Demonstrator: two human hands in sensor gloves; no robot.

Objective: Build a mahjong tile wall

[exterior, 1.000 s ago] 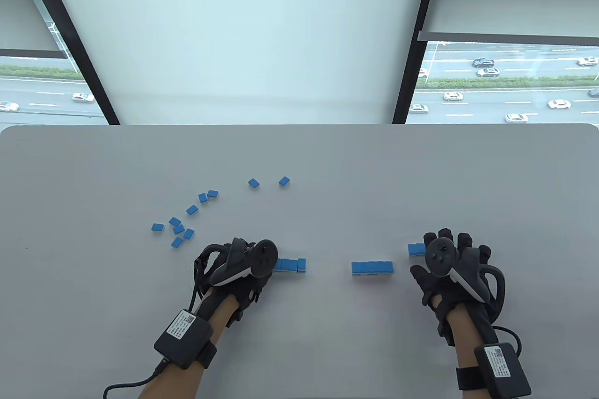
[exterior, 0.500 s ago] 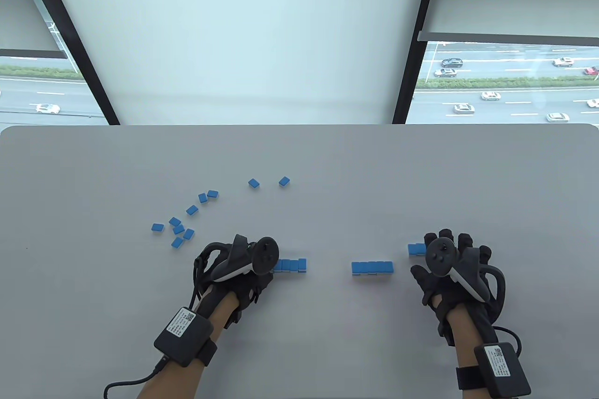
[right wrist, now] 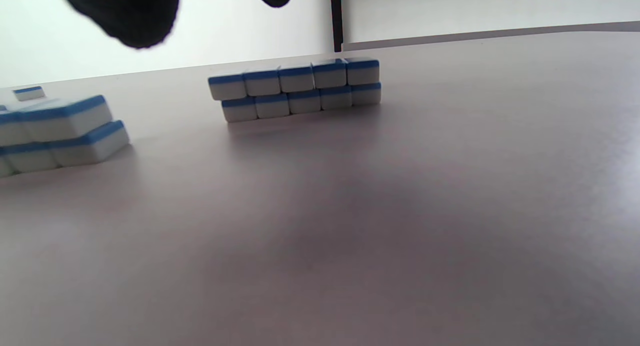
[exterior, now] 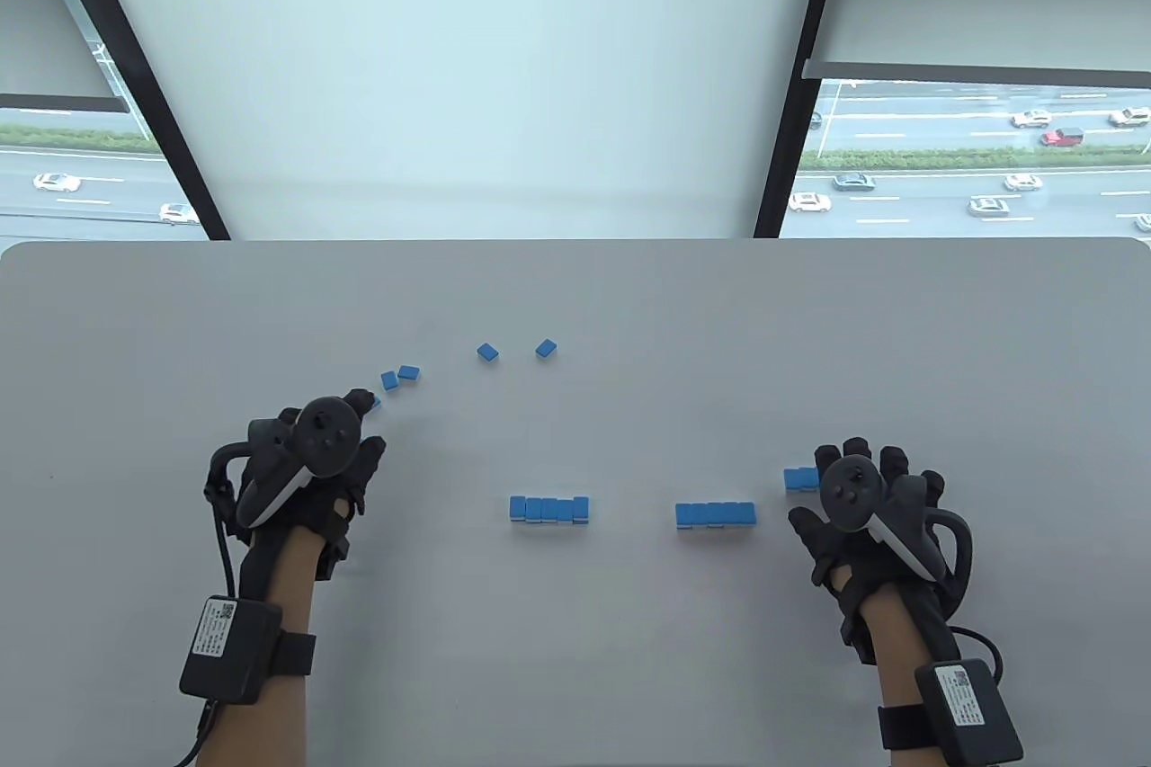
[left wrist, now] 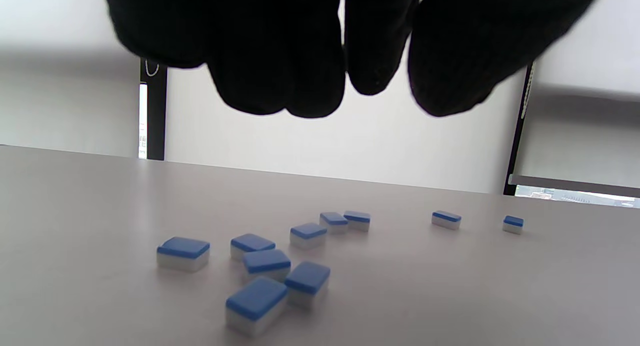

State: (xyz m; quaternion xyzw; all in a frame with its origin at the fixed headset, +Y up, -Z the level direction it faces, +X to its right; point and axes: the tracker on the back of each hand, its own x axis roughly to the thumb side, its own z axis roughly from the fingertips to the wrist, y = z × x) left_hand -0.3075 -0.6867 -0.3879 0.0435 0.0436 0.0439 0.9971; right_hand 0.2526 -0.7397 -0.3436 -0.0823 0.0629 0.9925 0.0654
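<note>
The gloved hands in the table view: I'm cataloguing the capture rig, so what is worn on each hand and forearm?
Both the left hand and right hand wear black fabric sensor gloves. A dark controller-shaped tracker with a round button face and white underside is strapped to each hand's back. Each forearm carries a black box with a white label on a black strap, trailing a black cable. No sleeves show.

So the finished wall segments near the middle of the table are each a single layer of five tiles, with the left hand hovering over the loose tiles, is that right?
Not quite: the wall segment is two layers high, five tiles stacked on five, as the right wrist view shows. The rest holds: the left hand hovers over the loose tiles, holding nothing.
</note>
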